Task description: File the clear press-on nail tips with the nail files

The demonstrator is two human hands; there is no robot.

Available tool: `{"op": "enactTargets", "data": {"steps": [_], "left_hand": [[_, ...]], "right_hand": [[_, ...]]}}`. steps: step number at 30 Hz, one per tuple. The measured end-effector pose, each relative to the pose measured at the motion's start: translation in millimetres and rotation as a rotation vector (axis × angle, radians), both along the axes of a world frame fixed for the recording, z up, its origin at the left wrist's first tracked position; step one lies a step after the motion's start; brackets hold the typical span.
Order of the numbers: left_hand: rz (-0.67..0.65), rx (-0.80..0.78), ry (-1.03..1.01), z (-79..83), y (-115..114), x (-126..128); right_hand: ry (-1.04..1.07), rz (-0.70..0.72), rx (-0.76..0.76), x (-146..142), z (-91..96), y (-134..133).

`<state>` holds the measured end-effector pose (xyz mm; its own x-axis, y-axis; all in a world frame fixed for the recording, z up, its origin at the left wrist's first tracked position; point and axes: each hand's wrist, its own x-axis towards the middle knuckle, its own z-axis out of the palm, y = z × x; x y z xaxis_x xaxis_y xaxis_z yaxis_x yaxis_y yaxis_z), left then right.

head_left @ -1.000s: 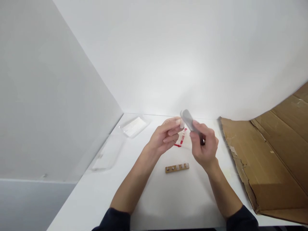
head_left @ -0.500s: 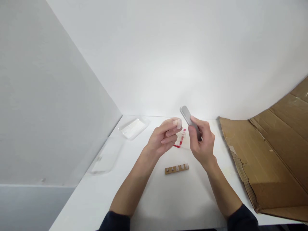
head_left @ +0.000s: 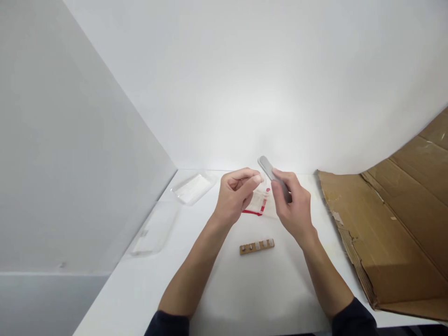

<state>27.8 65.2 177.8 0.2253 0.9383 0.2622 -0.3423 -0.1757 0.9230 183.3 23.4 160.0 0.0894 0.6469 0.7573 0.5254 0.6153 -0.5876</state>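
Note:
My right hand (head_left: 292, 207) is closed round a flat grey nail file (head_left: 266, 166), whose rounded end sticks up to the left. My left hand (head_left: 235, 193) is raised beside it with the fingers curled; its fingertips pinch something small and pale that I cannot make out, right at the file's tip. Below and behind the hands lies a clear packet with red print (head_left: 258, 204). Nearer to me a brown strip with several small pale pieces on it (head_left: 256, 246) lies on the white table (head_left: 245, 289).
Two clear plastic trays lie at the left: one at the far corner (head_left: 193, 187), one along the left wall (head_left: 154, 231). A large flattened cardboard sheet (head_left: 395, 224) leans at the right. White walls close the back and left.
My left hand has curled its fingers in and turned toward the file. The file's tip has tilted slightly left and down. The view has shifted a little.

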Motion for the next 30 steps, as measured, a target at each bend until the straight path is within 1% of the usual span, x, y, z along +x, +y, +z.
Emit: {"op": "enactTargets", "data": {"steps": [2, 4, 7, 11, 15, 18, 20, 22, 25, 27, 29, 30], "left_hand": [[0.096, 0.102, 0.061, -0.8, -1.6, -0.1], [0.177, 0.192, 0.11, -0.1, -3.9, 0.2], [0.244, 0.251, 0.133, 2.1, -6.8, 1.4], [0.255, 0.265, 0.124, 3.5, -6.9, 2.3], [0.268, 0.245, 0.118, 3.9, -5.8, 2.5], [0.259, 0.227, 0.103, 3.2, -4.9, 2.6], [0.263, 0.228, 0.093, 1.6, -3.6, 2.3], [0.262, 0.228, 0.091, -0.3, -2.0, 1.7], [0.248, 0.228, 0.091, -2.3, -0.6, 1.1], [0.241, 0.22, 0.085, -2.7, -0.3, 0.9], [0.21, 0.197, 0.061, -2.6, -0.3, 0.7], [0.183, 0.177, 0.042, -2.4, -0.3, 0.5]], "right_hand": [[0.037, -0.002, -0.026, 0.4, 0.7, -1.0], [0.054, 0.03, -0.051, 0.5, 1.0, -2.0], [0.053, 0.044, -0.15, -0.1, 1.5, -2.9], [0.101, 0.074, -0.149, -2.0, 2.9, -3.9], [0.111, 0.074, -0.228, -3.0, 3.8, -4.7], [0.162, 0.107, -0.197, -3.4, 4.1, -5.6], [0.162, 0.135, -0.233, -3.6, 3.9, -5.9], [0.169, 0.129, -0.279, -3.6, 3.4, -5.5], [0.205, 0.143, -0.249, -3.6, 2.9, -5.0], [0.189, 0.155, -0.269, -3.8, 3.0, -5.2], [0.178, 0.135, -0.287, -4.2, 3.5, -5.7], [0.186, 0.125, -0.266, -4.4, 3.8, -6.0]]}}
